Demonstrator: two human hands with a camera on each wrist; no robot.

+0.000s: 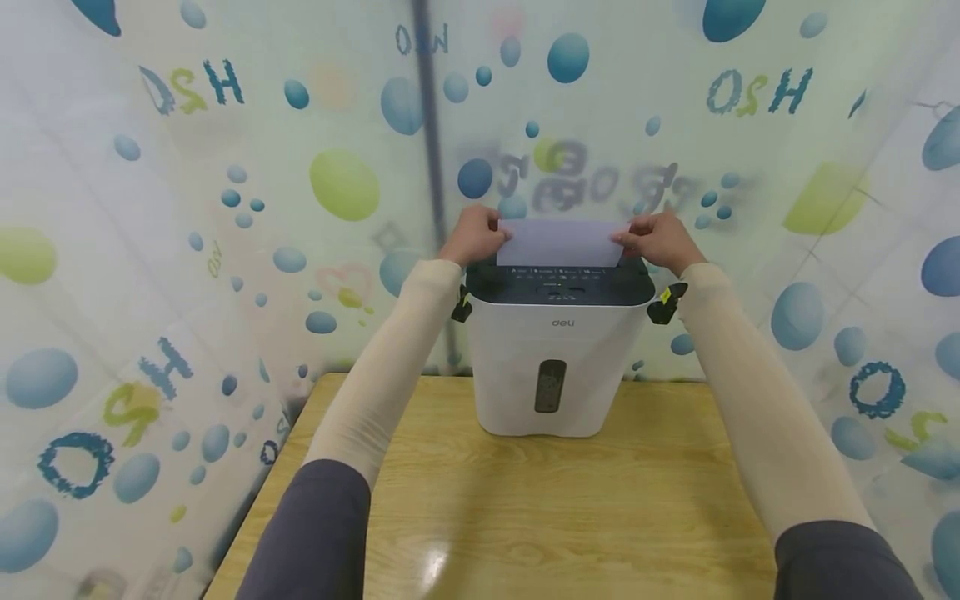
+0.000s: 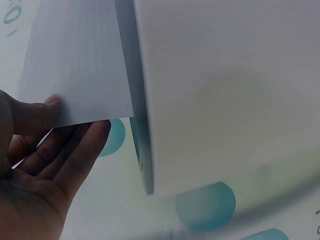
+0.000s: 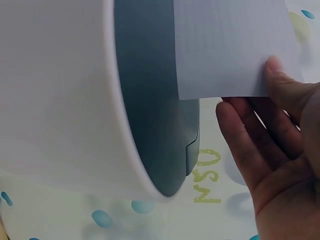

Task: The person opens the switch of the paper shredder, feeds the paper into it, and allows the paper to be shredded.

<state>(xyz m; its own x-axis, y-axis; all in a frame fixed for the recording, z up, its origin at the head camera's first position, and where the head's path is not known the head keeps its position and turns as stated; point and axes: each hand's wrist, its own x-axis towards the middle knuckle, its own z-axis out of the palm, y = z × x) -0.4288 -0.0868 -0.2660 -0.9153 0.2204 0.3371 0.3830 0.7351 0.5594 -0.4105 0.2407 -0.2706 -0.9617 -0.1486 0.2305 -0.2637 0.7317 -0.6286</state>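
A white paper shredder (image 1: 517, 358) with a dark top panel (image 1: 558, 287) stands upright near the table's back edge. From its top rises a sheet of paper (image 1: 561, 242), its lower edge at the slot. My left hand (image 1: 477, 236) pinches the sheet's left side between thumb and fingers. At the opposite side my right hand (image 1: 663, 240) pinches it the same way. In the left wrist view the thumb (image 2: 45, 112) lies flat on the paper (image 2: 82, 65). The right wrist view shows the right thumb (image 3: 282, 82) pressing the paper's edge (image 3: 225, 55), fingers behind it.
The shredder stands on a wooden table (image 1: 540, 517). Close behind it hangs a curtain (image 1: 345, 183) printed with blue and green dots and letters, which also runs along both sides. Black wrist mounts (image 1: 666, 304) sit beside the shredder's top.
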